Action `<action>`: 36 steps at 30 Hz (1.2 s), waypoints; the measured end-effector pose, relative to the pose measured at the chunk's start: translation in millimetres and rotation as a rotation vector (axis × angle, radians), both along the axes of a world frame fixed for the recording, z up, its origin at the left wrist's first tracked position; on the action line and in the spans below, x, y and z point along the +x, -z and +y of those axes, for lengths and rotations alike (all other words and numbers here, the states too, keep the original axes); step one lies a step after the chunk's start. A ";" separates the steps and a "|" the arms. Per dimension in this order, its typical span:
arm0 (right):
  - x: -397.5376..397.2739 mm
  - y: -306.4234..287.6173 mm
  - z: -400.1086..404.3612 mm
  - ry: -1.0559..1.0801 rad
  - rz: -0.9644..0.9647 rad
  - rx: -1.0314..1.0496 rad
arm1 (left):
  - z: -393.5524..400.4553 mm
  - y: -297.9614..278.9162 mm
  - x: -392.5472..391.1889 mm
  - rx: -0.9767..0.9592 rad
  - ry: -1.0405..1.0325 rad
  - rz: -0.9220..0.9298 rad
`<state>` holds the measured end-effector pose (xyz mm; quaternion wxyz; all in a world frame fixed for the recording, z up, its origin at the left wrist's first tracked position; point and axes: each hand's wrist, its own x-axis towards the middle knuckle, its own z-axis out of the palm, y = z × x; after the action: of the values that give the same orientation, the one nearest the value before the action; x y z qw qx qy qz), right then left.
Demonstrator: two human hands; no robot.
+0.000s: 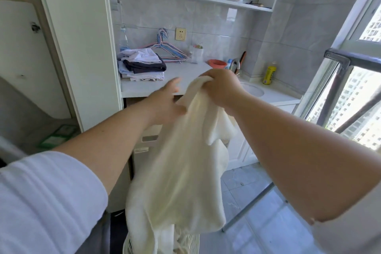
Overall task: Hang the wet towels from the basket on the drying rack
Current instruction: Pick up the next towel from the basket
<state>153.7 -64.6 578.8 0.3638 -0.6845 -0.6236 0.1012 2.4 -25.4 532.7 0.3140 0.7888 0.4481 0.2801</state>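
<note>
A cream-white wet towel (181,171) hangs in front of me, its lower end still over the white slotted basket (128,243) at the bottom edge. My right hand (221,86) grips the bunched top of the towel at chest height. My left hand (167,101) reaches in from the left with fingers extended and touches the towel's upper left edge. The drying rack (338,62), dark metal bars, stands at the right by the window; one grey leg (253,206) of it slants across the floor.
A white counter (144,86) ahead carries a stack of folded clothes (142,66), coloured hangers (169,51) and an orange bowl (216,63). A sink (252,89) with a tap and a yellow bottle (269,73) lie to the right. A tall white cabinet (82,47) stands left.
</note>
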 end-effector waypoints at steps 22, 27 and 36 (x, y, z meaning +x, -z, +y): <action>16.2 49.4 -0.2 0.041 0.294 -0.222 | 24.9 -24.5 -15.5 0.128 -0.407 -0.283; -1.8 6.8 -4.2 0.061 0.241 -0.068 | 8.6 -7.6 -2.3 -0.092 0.121 -0.204; 1.0 7.9 -4.0 -0.144 0.379 -0.013 | 4.5 -25.3 15.3 0.137 -0.037 -0.360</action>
<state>154.8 -68.6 570.9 0.4622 -0.6092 -0.5906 0.2578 17.7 -21.0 558.0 0.3296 0.7371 0.3790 0.4522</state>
